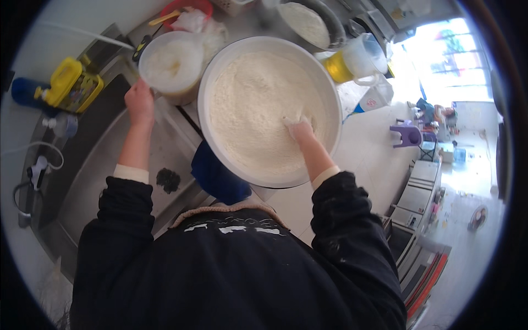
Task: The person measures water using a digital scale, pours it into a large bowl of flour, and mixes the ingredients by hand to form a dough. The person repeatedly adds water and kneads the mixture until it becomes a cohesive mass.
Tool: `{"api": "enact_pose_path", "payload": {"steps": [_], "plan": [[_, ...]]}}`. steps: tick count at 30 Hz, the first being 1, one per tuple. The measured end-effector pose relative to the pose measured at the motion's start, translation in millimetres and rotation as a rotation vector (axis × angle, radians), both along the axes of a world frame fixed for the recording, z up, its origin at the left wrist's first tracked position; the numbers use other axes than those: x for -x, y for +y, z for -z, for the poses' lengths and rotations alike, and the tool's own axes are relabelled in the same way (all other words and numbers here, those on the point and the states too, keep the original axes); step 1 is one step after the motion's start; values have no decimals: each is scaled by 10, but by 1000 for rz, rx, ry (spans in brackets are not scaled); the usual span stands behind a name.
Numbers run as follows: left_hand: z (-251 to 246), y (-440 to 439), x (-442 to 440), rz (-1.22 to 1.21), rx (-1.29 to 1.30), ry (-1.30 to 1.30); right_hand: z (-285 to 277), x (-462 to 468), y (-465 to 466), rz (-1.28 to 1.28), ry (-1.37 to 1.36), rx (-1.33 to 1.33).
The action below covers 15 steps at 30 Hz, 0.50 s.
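Note:
A wide white tub full of pale flour stands before me. My right hand reaches into the flour near the tub's right side; its fingers are coated and partly buried, so whether they grip anything is hidden. My left hand is closed at the near left rim of a translucent plastic pitcher, apparently on its handle, which the fist covers. Pale, frothy liquid fills the pitcher, which is beside the tub's upper left.
A measuring jug of yellow liquid stands right of the tub. Behind are a metal bowl of flour and a red basin. On the left lies a steel sink with a dark scrubber; a yellow container stands on its ledge.

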<state>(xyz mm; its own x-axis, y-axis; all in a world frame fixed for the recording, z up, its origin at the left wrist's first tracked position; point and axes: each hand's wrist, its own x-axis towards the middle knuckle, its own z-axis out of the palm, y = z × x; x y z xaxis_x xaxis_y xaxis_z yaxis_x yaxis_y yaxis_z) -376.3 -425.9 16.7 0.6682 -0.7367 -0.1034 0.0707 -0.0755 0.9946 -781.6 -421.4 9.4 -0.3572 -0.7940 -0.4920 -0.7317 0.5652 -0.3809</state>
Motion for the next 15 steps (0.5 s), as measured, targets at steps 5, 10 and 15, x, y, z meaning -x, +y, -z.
{"api": "enact_pose_path", "payload": {"steps": [5, 10, 15], "plan": [[-276, 7, 107, 6, -22, 0, -58, -632, -228, 552, -679, -31], [-283, 11, 85, 18, -35, -1, -651, -546, -554, 718, -1259, 53], [-212, -8, 53, 8, -49, -38, -966, -70, -189, 438, -813, -154]]}}
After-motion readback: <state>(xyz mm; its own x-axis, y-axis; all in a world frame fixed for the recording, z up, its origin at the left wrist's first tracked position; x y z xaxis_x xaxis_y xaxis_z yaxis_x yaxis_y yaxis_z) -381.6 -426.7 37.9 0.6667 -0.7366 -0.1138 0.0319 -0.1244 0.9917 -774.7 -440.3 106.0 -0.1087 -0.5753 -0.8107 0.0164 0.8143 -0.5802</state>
